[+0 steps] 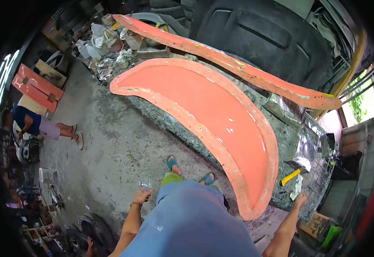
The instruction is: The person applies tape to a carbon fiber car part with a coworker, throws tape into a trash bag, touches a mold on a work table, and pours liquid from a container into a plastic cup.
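Note:
Beside my left thigh, my left hand (142, 196) hangs over the floor with its fingers curled. A clear, glinting thing (145, 186) shows at its fingertips, too faint to name. On the other side, my right hand (300, 200) is closed on a crumpled white rag (297, 188) at the workbench (287, 195). Just beyond the rag lies a hammer (290, 176) with a yellow handle. A large curved pink mold (204, 103) with a flanged rim full of small holes rests on the bench in front of me.
A long narrow pink mold (221, 58) lies behind the curved one, near a black car hood (255, 34). Bottles and bags (103, 40) crowd the bench's far left end. A person (39, 124) stands at left. A tire (95, 227) lies at lower left.

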{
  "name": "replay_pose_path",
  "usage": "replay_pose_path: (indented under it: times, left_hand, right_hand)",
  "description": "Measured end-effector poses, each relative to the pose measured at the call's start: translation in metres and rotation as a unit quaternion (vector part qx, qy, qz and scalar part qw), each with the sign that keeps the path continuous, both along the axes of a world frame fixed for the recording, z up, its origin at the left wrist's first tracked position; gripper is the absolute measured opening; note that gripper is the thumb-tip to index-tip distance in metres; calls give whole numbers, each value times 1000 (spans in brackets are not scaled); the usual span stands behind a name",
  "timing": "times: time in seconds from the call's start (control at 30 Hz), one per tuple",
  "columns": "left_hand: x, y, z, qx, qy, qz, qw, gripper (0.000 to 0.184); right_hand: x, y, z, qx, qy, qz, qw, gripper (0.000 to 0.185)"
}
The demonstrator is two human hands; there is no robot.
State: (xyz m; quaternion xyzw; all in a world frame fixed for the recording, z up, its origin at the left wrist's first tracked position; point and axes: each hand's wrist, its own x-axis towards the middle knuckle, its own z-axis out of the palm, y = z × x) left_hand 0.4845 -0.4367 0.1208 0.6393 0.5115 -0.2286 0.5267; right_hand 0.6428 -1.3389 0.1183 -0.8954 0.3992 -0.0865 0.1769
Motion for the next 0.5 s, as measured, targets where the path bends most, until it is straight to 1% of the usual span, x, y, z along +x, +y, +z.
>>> replay_pose_path:
  times: [0.03,0.07,0.13,0.17,0.23,0.27,0.3,0.33,0.37,0.4,0.43,0.47,0.5]
  left_hand:
    - [-1,2,0,-1,-5,-4,1000,37]
    - [-2,3,-1,3,-11,-1,1000,37]
    - [-3,4,-2,-1,2,6,1000,37]
    - [-1,5,-2,-2,6,-3,1000,39]
    - [1,9,-1,-2,7,-8,1000,42]
    - [-2,12,-2,-5,13,-13,1000,45]
    - [-4,15,-3,0,12,-4,1000,45]
    - [-4,19,-6,6,11,-9,1000,51]
    - [-4,24,-8,12,11,-15,1000,58]
    - [-4,27,-6,18,9,-8,1000,58]
    - [-2,30,-5,17,9,-13,1000,64]
    - [1,35,-4,15,9,-20,1000,71]
    - [2,42,-5,16,9,-18,1000,71]
  right_hand:
    - [0,5,-3,18,-20,-61,998,24]
    - [1,8,-4,22,-26,-58,998,24]
    - [-7,-3,-18,84,-67,-14,994,26]
    - [-9,-7,-25,88,-72,-12,993,26]
    - [-12,-20,-40,38,-63,3,997,25]
    - [-17,-30,-49,43,-65,10,997,25]
    - [-22,-41,-57,29,-98,15,995,24]
    - [-15,-37,-57,16,-132,20,991,24]
    - [-6,-35,-56,23,-135,28,990,24]
    - [-3,-28,-42,132,-142,-53,980,26]
    - [-1,-21,-32,236,-144,-135,951,28]
    - [-1,-14,-29,240,-144,-132,951,28]
    - [-3,-7,-24,272,-209,-142,928,31]
